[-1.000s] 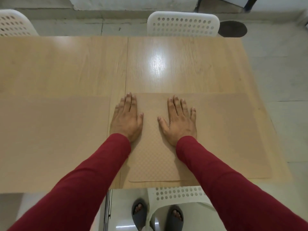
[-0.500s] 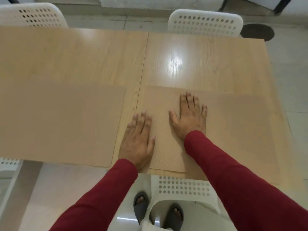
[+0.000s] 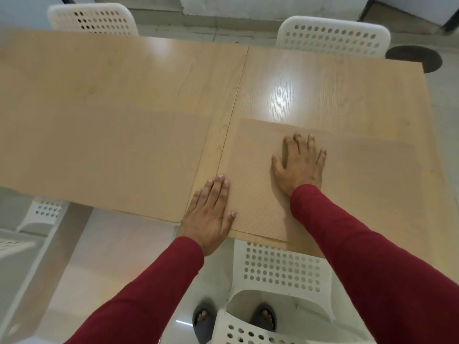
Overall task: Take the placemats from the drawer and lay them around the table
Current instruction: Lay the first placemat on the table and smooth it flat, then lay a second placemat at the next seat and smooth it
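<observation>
Wooden counter (image 3: 323, 100) carries two mats. Right hand (image 3: 299, 165) stays flat on the near mat (image 3: 250, 189); left hand (image 3: 210, 214), flat and empty, has slid back to its corner, so this mat seems placed.

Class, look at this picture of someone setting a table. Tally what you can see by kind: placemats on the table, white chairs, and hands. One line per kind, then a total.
Placemats: 2, the left placemat and the right placemat
White chairs: 4, at
Hands: 2, the left hand and the right hand
Total: 8
</observation>
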